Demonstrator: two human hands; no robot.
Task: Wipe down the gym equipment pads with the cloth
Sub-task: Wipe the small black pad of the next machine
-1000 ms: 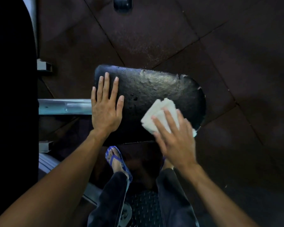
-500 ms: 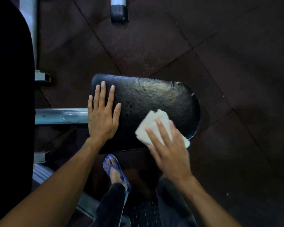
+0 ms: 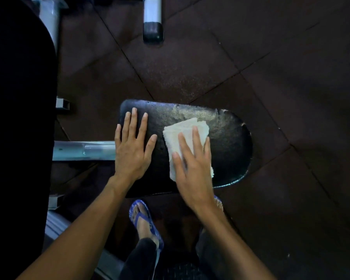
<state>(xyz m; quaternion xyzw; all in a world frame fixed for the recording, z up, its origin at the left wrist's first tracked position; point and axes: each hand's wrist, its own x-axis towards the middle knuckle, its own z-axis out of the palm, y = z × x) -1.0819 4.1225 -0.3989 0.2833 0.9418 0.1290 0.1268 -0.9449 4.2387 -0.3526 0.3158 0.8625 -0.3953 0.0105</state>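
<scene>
white cloth (image 3: 185, 136) slid leftward under right hand (image 3: 192, 168).

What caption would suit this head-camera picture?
Right hand presses a white cloth on a black pad; left hand rests flat beside it.

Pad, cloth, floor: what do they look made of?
Pad: black vinyl or leatherette over padding, likely; glossy wet sheen, torn cover at the far edge.
Cloth: white folded terry-like fabric, fuzzy matte weave.
Floor: dark speckled tiles, probably rubber; matte, with visible seams.
</scene>
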